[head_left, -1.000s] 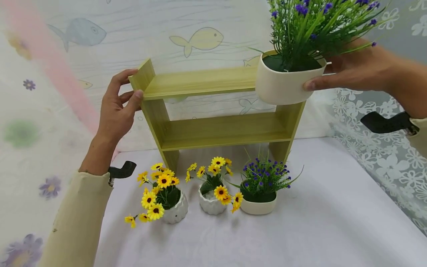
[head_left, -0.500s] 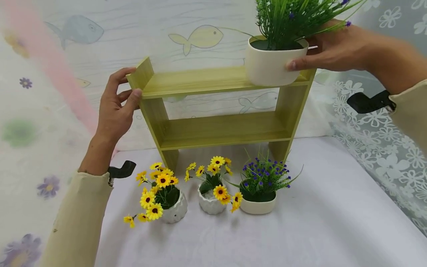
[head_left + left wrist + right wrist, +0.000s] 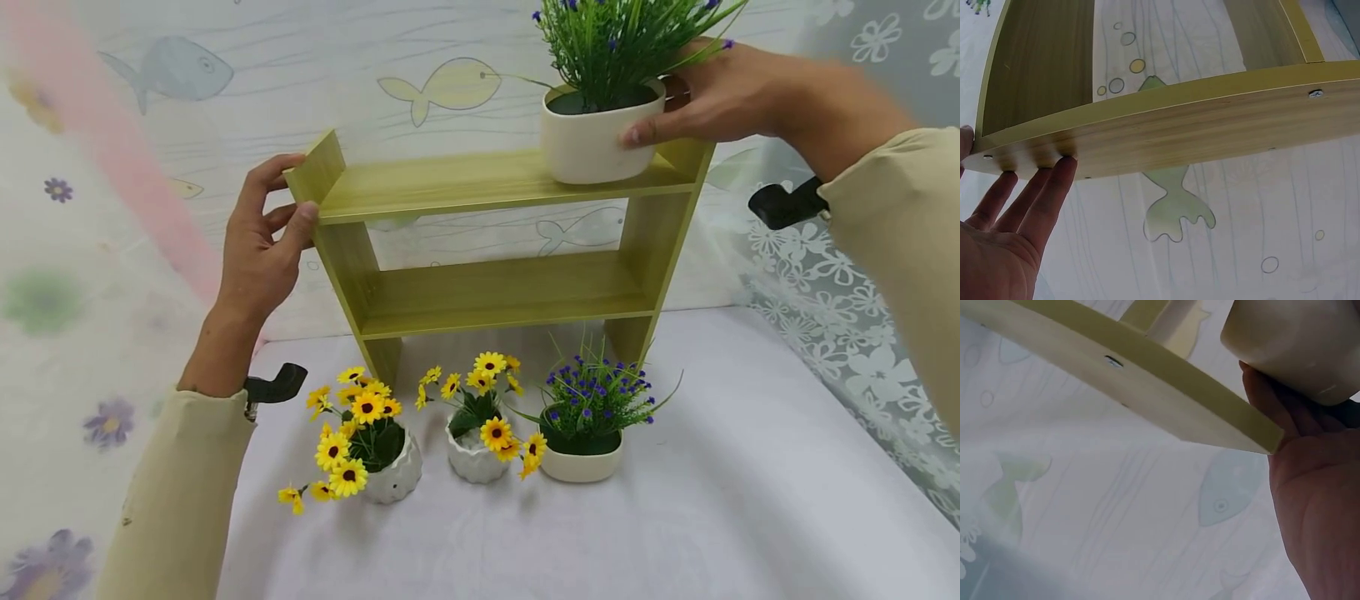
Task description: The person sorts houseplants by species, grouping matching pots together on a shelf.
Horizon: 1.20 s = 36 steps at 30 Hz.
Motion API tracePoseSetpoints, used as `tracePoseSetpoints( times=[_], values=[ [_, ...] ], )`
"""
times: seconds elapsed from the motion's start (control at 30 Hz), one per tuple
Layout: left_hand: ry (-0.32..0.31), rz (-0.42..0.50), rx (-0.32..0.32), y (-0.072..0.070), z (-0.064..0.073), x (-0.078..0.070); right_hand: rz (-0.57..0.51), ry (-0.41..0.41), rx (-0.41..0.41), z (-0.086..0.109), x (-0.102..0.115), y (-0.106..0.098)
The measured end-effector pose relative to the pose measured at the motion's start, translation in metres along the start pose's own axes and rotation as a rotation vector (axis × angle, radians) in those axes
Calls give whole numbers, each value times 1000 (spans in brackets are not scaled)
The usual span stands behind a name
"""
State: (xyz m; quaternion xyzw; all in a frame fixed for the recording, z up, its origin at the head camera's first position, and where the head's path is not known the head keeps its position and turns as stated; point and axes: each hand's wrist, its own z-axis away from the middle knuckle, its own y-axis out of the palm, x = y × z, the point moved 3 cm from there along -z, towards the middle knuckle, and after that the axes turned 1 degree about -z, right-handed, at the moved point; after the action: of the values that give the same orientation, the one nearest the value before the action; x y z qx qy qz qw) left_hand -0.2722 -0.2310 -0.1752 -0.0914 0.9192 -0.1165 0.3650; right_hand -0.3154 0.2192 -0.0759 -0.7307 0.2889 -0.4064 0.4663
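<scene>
My right hand [image 3: 731,92] holds an oval cream pot [image 3: 592,146] of artificial purple flowers by its right end, thumb on the front and fingers behind. The pot is upright, its base overlapping the right part of the top board in the head view. Part of the plant runs out of the picture. In the right wrist view the pot [image 3: 1297,344] rises beside the shelf's side panel [image 3: 1147,375]. My left hand [image 3: 258,242] grips the upper left corner of the two-tier wooden shelf [image 3: 442,185], thumb at the front edge and fingertips against the outer panel [image 3: 1179,134].
On the white tablecloth [image 3: 720,500] before the shelf stand two white pots of yellow flowers, a left one [image 3: 401,471] and a middle one [image 3: 476,458]. A second cream pot [image 3: 581,462] of purple flowers is right of them. A fish-patterned curtain [image 3: 450,33] hangs behind.
My right hand has carried the cream pot left and up, from in front of the shelf's right end to over the top board. The left hand keeps its grip on the shelf.
</scene>
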Motion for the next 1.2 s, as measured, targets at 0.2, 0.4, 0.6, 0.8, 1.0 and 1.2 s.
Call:
tracePoseSetpoints(
  times=[0.2,0.4,0.6,0.8,1.0,1.2],
  values=[
    [5,-21,3,-1,1,2,31,82,35,-4,-11,4],
    [4,1,-4,-5,0,11,-33,100,19,-7,-16,5],
    [7,-32,-5,-8,-3,20,-96,91,12,-12,-17,8],
    [3,-38,-7,-6,0,16,-75,113,23,-10,-19,11],
    [5,-20,-9,-4,1,11,-141,122,-19,-8,-22,11],
    [2,-49,-13,-1,1,1,-253,143,-84,5,-33,14]
  ],
)
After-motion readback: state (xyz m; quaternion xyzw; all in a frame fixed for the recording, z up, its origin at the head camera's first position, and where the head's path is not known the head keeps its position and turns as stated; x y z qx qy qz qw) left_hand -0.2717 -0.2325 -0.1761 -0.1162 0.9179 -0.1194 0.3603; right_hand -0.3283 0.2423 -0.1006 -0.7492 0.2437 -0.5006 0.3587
